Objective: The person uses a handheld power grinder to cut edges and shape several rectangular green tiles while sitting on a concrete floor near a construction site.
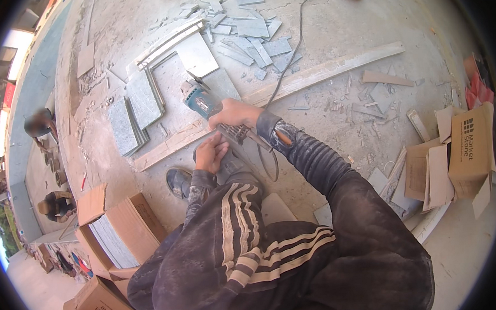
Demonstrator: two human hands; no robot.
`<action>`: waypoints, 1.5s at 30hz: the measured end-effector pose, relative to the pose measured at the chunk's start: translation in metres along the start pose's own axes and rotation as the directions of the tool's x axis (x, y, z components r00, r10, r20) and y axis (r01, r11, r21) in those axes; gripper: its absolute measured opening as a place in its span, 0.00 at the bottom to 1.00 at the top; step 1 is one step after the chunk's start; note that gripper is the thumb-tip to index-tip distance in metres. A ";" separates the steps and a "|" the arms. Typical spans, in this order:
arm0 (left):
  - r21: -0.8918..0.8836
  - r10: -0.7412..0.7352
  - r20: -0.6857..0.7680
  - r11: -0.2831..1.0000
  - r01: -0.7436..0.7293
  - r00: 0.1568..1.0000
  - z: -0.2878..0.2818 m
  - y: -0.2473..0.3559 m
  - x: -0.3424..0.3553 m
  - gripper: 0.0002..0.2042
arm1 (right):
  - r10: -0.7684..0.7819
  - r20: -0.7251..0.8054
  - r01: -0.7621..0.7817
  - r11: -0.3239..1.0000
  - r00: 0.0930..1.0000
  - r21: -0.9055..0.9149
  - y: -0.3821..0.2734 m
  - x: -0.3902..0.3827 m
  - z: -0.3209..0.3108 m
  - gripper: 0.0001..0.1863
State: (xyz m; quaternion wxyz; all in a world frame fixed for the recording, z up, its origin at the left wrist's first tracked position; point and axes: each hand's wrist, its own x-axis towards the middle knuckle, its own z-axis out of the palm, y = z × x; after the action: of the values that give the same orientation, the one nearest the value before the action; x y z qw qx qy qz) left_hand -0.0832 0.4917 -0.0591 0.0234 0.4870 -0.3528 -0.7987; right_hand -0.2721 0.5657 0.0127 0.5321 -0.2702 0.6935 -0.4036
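On the concrete floor [336, 122]: wooden plank [333, 71] laid crosswise before the person, stone tile stacks [145, 96] beyond its left half, tile offcuts [252, 27] heaped farther out to the right of the stacks, power cord [300, 26] across the plank. Angle grinder [202, 102] in the right hand [234, 113], over the plank, rear end beside the left hand [210, 153]. Toward the floor's left edge, carton [142, 225] with tiles [112, 240] inside, second carton [102, 308] behind it; toward the right edge, opened cartons [466, 149], tile scraps [369, 110] before them.

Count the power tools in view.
1: the blue angle grinder, gripped in the right hand beside the stacked grey tiles; the left hand is close to its rear. Others could be hidden inside the cardboard boxes.
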 end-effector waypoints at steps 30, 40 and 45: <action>-0.142 -0.027 0.061 0.989 0.036 0.998 0.037 0.019 -0.014 0.19 | 0.115 0.052 -0.122 0.982 0.992 0.148 0.007 -0.211 -0.014 0.27; -0.290 0.285 -0.036 0.914 -0.283 0.958 0.003 0.028 -0.034 0.05 | 0.128 -0.078 -0.102 0.956 0.989 0.275 -0.017 -0.231 -0.035 0.21; -0.290 0.378 -0.118 0.871 -0.396 0.918 -0.056 0.071 -0.031 0.07 | 0.160 -0.072 -0.132 0.945 0.984 0.299 -0.019 -0.225 -0.037 0.22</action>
State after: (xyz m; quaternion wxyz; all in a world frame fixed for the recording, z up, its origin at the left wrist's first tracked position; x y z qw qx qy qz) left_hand -0.0446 0.4202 -0.0092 0.2684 0.4195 -0.3134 -0.8086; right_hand -0.2442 0.7467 0.1494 0.5608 -0.1168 0.6688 -0.4738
